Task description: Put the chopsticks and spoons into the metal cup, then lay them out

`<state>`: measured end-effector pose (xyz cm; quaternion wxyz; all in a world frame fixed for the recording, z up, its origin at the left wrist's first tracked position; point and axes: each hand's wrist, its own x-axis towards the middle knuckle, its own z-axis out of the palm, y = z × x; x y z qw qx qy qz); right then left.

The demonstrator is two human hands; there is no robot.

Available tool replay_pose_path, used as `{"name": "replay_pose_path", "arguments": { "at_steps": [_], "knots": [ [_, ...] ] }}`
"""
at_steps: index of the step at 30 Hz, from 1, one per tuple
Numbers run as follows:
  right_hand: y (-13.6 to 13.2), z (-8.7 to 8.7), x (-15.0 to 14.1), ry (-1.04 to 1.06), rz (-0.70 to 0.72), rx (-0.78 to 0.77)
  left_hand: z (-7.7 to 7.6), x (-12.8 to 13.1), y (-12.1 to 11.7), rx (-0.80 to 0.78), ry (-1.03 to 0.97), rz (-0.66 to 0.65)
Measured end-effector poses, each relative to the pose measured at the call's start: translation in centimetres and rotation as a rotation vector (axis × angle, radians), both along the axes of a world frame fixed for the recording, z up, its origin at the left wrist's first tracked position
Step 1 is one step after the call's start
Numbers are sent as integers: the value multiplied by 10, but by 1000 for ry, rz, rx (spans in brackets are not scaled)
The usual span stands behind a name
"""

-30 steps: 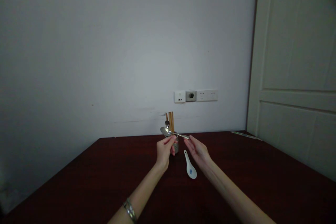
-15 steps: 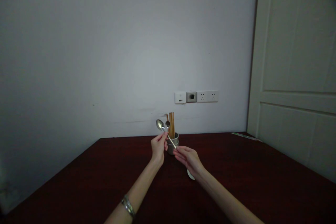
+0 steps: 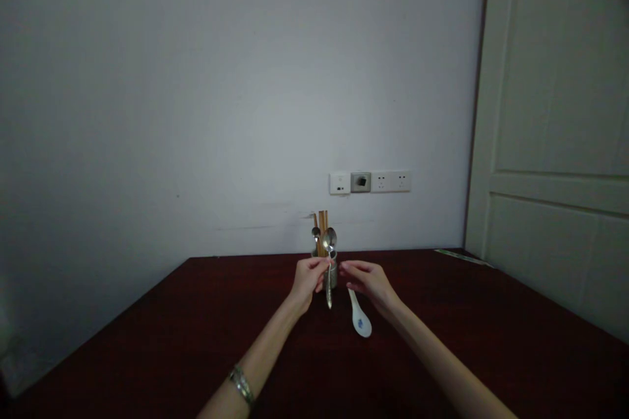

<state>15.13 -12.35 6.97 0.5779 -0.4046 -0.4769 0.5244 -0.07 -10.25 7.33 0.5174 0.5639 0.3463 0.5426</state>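
A shiny metal spoon stands nearly upright in front of the cup, bowl at the top and patterned handle pointing down. My left hand is closed, pinching it partway along between thumb and fingers. Just right of it, my right hand is apart from the spoon, its fingers loosely bent and holding nothing I can see. Behind the hands, a grey cup holds several wooden chopsticks and a smaller metal spoon. On the table below my right hand lies a white ceramic spoon with a blue mark.
The dark red table reaches back to a pale wall. Sockets and switches are set in the wall above the cup. A panelled white door stands at the right. A thin strip lies along the far right table edge.
The metal spoon has swung from leaning left to nearly upright. My right hand has let go of its handle end and moved slightly right, uncovering the white ceramic spoon.
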Motion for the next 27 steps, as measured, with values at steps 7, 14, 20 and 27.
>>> {"name": "replay_pose_path", "arguments": {
  "at_steps": [7, 14, 20, 27],
  "knots": [
    [0, 2, -4, 64, 2, 12, -9, 7, -6, -9, 33, -52],
    [6, -4, -3, 32, 14, 9, -10, 11, -10, -11, 83, -97],
    [10, -5, 2, -12, 93, 33, -10, 11, -11, -28, 128, -113],
    [27, -8, 1, -94, 135, 83, -11, 3, -1, -36, 212, -78]
  ]
}}
